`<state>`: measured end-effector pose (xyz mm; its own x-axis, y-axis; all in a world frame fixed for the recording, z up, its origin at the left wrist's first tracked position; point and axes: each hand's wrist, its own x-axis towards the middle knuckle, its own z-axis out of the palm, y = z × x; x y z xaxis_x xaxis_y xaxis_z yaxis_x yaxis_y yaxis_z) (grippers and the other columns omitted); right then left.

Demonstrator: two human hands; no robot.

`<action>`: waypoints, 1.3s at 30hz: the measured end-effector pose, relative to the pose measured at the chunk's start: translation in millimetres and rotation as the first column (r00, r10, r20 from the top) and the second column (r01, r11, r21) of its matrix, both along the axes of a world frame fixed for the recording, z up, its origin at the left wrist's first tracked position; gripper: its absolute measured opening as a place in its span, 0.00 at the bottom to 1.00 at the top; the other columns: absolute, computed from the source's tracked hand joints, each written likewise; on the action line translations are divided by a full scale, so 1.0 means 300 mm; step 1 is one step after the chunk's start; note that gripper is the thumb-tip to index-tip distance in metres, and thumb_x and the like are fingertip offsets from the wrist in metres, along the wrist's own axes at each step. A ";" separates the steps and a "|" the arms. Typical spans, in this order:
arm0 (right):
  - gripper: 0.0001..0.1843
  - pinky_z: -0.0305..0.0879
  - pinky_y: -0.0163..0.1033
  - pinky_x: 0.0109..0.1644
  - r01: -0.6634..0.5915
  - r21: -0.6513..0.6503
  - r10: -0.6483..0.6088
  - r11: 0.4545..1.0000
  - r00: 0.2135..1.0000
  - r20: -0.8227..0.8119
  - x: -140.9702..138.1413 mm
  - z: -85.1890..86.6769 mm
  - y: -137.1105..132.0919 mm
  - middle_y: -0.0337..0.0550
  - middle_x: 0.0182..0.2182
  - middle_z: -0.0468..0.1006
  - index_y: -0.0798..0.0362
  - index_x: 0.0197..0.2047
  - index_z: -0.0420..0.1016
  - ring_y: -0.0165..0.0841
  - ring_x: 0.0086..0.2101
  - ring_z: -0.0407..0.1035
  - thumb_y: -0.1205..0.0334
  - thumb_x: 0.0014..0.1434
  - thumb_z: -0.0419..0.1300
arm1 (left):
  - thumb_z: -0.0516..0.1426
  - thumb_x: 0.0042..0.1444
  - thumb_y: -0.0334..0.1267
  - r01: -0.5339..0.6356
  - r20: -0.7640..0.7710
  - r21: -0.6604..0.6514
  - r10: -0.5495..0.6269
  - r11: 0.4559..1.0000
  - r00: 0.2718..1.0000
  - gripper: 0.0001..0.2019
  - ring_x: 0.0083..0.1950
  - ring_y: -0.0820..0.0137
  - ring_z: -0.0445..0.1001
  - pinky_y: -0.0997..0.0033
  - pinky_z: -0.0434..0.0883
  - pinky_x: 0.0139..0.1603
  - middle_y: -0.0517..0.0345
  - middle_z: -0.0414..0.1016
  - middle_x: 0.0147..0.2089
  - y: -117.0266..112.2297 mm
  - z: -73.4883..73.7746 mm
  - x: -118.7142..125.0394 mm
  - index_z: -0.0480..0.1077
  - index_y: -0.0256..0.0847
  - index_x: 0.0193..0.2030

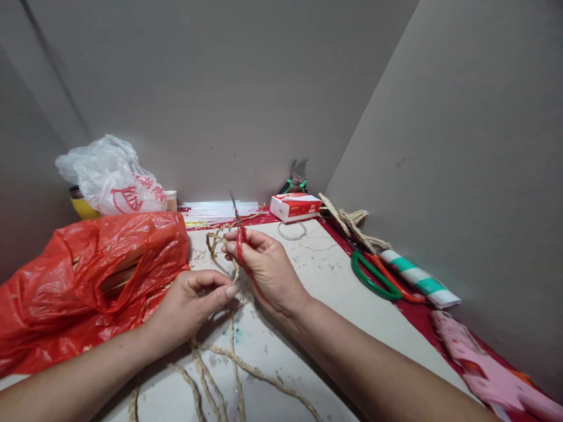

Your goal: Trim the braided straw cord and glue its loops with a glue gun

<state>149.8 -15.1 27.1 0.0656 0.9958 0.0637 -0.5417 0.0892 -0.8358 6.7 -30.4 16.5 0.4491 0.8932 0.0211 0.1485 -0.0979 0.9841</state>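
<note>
head view: left hand [197, 299] pinching braided cord [236, 273], right hand [270, 266] gripping small red-handled scissors [240, 241].
cord is over the pale work surface [334, 281], caught between left thumb and index finger, its loop rising beside the right fingertips; scissors' blades point up and away, right fingers closed around the handles; can't tell if those fingers also grip the cord. more braided strands [264, 375] trail below the hands toward the near edge. red plastic bag [153, 234] lies left, just beside left hand; wire coil [292, 231] in front of red-and-white box [295, 207] farther back; green-handled tool [373, 276] off to the right.
</note>
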 end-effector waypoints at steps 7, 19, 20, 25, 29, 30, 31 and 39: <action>0.11 0.66 0.32 0.35 0.023 -0.061 -0.030 0.998 0.993 -0.117 0.022 0.011 0.023 0.34 0.23 0.75 0.54 0.27 0.74 0.26 0.26 0.69 0.67 0.37 0.69 | 0.60 0.53 0.44 0.014 0.030 -0.089 -0.012 0.996 0.999 0.13 0.29 0.69 0.70 0.73 0.65 0.34 0.54 0.75 0.26 -0.003 0.005 -0.003 0.76 0.36 0.27; 0.06 0.68 0.38 0.43 0.236 0.185 -0.257 0.954 0.961 0.103 0.062 -0.004 0.052 0.35 0.27 0.77 0.53 0.32 0.74 0.29 0.31 0.74 0.66 0.46 0.64 | 0.60 0.53 0.41 0.165 0.192 -0.407 -0.092 0.899 0.977 0.12 0.22 0.80 0.64 0.79 0.63 0.27 0.50 0.77 0.33 0.027 -0.021 -0.014 0.74 0.33 0.27; 0.07 0.69 0.38 0.44 0.237 0.187 -0.259 0.953 0.960 0.104 0.064 -0.006 0.054 0.36 0.28 0.77 0.53 0.32 0.74 0.29 0.32 0.75 0.67 0.47 0.64 | 0.61 0.53 0.41 0.151 0.195 -0.401 -0.076 0.903 0.978 0.11 0.24 0.79 0.66 0.79 0.64 0.28 0.51 0.77 0.32 0.027 -0.022 -0.014 0.74 0.33 0.28; 0.06 0.69 0.38 0.44 0.213 0.204 -0.239 0.956 0.964 0.113 0.058 -0.008 0.049 0.37 0.30 0.78 0.53 0.32 0.73 0.31 0.34 0.75 0.67 0.48 0.64 | 0.65 0.49 0.37 0.051 0.261 -0.415 0.065 0.908 0.963 0.14 0.33 0.75 0.74 0.77 0.69 0.39 0.53 0.78 0.34 0.025 -0.016 -0.009 0.72 0.36 0.42; 0.07 0.70 0.37 0.41 0.215 0.214 -0.247 0.953 0.959 0.136 0.048 -0.010 0.040 0.37 0.31 0.77 0.53 0.32 0.73 0.32 0.34 0.76 0.66 0.46 0.65 | 0.65 0.48 0.38 0.009 0.279 -0.380 0.106 0.925 0.955 0.18 0.33 0.73 0.75 0.74 0.70 0.39 0.54 0.78 0.34 0.014 0.003 -0.001 0.69 0.38 0.45; 0.08 0.70 0.37 0.39 0.221 0.216 -0.256 0.951 0.955 0.150 0.047 -0.010 0.038 0.37 0.30 0.77 0.53 0.32 0.72 0.33 0.34 0.76 0.66 0.46 0.65 | 0.65 0.48 0.39 -0.003 0.276 -0.352 0.106 0.936 0.955 0.17 0.32 0.73 0.75 0.75 0.70 0.37 0.55 0.78 0.32 0.011 0.007 0.000 0.69 0.38 0.44; 0.08 0.70 0.36 0.38 0.227 0.216 -0.265 0.950 0.950 0.167 0.045 -0.010 0.036 0.37 0.30 0.77 0.53 0.32 0.72 0.33 0.34 0.76 0.65 0.46 0.65 | 0.65 0.48 0.40 -0.018 0.267 -0.316 0.107 0.949 0.958 0.16 0.31 0.74 0.74 0.76 0.69 0.35 0.56 0.77 0.30 0.008 0.011 0.000 0.70 0.38 0.43; 0.08 0.70 0.36 0.37 0.254 0.220 -0.298 0.942 0.934 0.196 0.039 -0.014 0.029 0.36 0.29 0.76 0.52 0.31 0.72 0.33 0.33 0.76 0.66 0.45 0.64 | 0.60 0.54 0.44 -0.157 0.061 0.063 0.153 0.986 0.986 0.11 0.26 0.77 0.66 0.79 0.63 0.27 0.61 0.71 0.24 -0.015 0.017 -0.012 0.74 0.37 0.30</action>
